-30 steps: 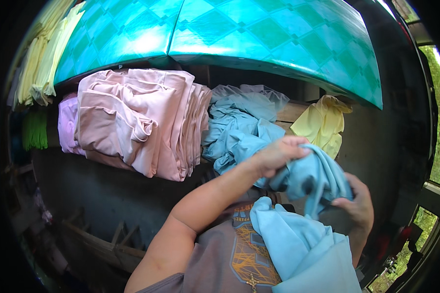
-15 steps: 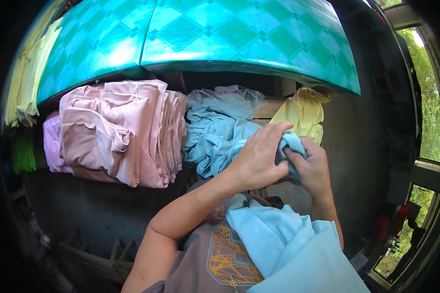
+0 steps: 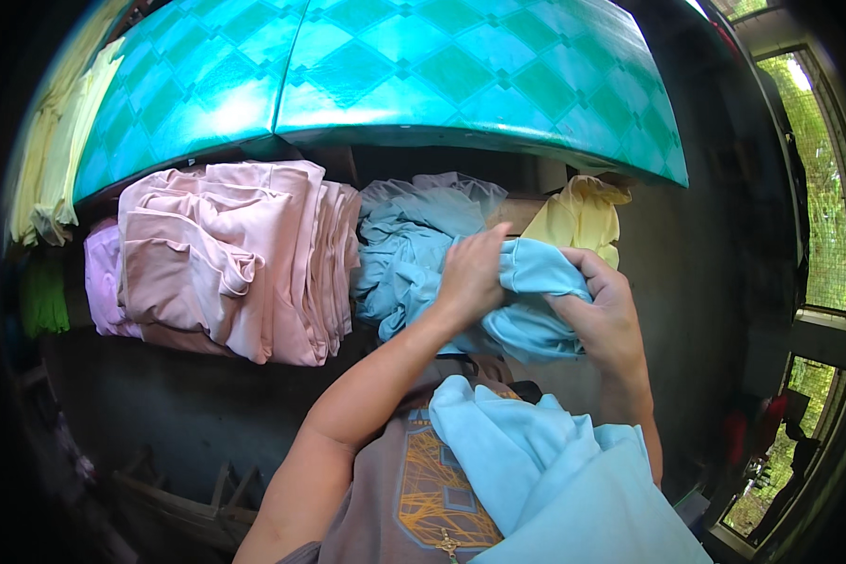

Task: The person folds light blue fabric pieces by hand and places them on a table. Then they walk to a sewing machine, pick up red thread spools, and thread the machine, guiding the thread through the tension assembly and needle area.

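A light blue cloth with a seamed, band-like edge is stretched between my two hands. My left hand grips its left end, with the fingers partly hidden behind the fabric. At the other end my right hand pinches the band between thumb and fingers. Loose folds of the same cloth sag below the band. Just left of my left hand lies a crumpled heap of light blue fabric. Another light blue cloth is draped over the front of my brown shirt.
A thick stack of folded pink cloth lies at the left, with lilac cloth under its edge. Yellow fabric hangs beyond my right hand. A table with a shiny turquoise cover spans the far side. Wooden framing stands lower left.
My left hand has moved slightly left and turned, away from my right hand. The bunched blue cloth is now spread out between them, its seamed band showing.
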Motion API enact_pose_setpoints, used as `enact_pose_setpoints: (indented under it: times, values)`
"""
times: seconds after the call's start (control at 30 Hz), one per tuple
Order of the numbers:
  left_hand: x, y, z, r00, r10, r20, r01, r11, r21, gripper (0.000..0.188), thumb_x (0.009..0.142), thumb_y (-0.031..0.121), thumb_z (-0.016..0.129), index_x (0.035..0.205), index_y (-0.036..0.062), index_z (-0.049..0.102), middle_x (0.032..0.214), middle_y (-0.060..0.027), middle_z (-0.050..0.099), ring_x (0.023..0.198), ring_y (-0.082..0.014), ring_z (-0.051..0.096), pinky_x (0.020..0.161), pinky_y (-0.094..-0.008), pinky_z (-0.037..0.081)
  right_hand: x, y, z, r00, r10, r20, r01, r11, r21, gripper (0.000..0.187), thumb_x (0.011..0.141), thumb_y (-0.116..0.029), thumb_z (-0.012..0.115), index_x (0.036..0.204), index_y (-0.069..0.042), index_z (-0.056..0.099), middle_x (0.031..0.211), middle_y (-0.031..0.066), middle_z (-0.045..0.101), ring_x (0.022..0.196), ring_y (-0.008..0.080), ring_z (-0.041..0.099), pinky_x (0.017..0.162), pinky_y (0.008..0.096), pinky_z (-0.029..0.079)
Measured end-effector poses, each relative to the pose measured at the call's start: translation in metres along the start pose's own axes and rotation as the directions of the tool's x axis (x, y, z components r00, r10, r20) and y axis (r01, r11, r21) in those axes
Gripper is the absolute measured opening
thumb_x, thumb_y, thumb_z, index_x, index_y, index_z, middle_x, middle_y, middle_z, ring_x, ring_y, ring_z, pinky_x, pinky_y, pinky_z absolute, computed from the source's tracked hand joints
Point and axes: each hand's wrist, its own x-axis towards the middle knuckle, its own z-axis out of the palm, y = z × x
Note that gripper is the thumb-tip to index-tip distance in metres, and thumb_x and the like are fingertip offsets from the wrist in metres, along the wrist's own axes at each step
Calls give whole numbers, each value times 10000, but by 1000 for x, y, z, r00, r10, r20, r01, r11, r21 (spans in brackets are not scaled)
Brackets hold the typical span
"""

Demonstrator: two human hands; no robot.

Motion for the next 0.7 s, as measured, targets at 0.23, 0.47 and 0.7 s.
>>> enact_pose_setpoints:
  times: [0.23, 0.47, 0.7]
  values:
    - [-8, -7, -49, 726, 4, 688, 630, 396, -668, 218, 757, 93, 581, 959, 12, 556, 868, 3, 567, 770, -54, 497, 695, -207, 410, 16, 36, -43, 976, 202, 80, -116, 795, -596, 291, 685, -38, 587, 954, 48, 518, 887, 69, 551, 794, 125, 524, 719, 224, 411]
    - [-21, 2, -55, 675, -7, 737, 737, 16, -675, 349, 726, 163, 631, 1023, 17, 518, 933, -30, 554, 822, -87, 515, 739, -226, 411, 20, 71, -16, 981, 192, 25, -159, 729, 665, 153, 813, -37, 418, 951, -7, 477, 844, 47, 541, 755, 104, 534, 690, 231, 445]
    - [-19, -12, -54, 695, -14, 719, 687, 310, -657, 416, 676, 117, 671, 1037, -14, 513, 919, -26, 560, 798, -75, 505, 747, -211, 397, 17, 53, -15, 972, 227, 55, -214, 768, 604, 190, 788, -30, 455, 973, 1, 483, 881, 70, 552, 759, 116, 544, 686, 228, 447]
